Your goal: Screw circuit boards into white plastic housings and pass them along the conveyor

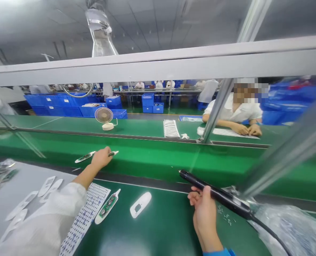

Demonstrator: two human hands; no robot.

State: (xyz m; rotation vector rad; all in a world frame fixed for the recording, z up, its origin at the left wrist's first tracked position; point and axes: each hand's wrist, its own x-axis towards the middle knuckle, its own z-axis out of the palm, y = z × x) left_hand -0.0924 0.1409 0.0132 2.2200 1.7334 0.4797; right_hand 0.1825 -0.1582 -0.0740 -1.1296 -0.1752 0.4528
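My left hand (101, 158) stretches over the green conveyor belt, fingers closed on a slim white thermometer-like housing (113, 153) with a pointed tip, partly hidden by the fingers. Behind the wrist another such housing with a circuit board (85, 156) lies on the belt. My right hand (204, 212) holds a black electric screwdriver (222, 197), thumb against its body, its bit pointing left toward the belt. Between my arms, an open housing with a green circuit board (108, 206) and a white cover with a window (141, 204) lie on the green bench.
A sheet of small dark stickers (83, 213) lies under my left sleeve. White covers (21, 205) and circuit boards (0, 172) sit at left. Small screws (226, 215) and a plastic bag (288, 227) are at right. A metal post (283, 153) slants nearby; a co-worker (235, 113) sits across.
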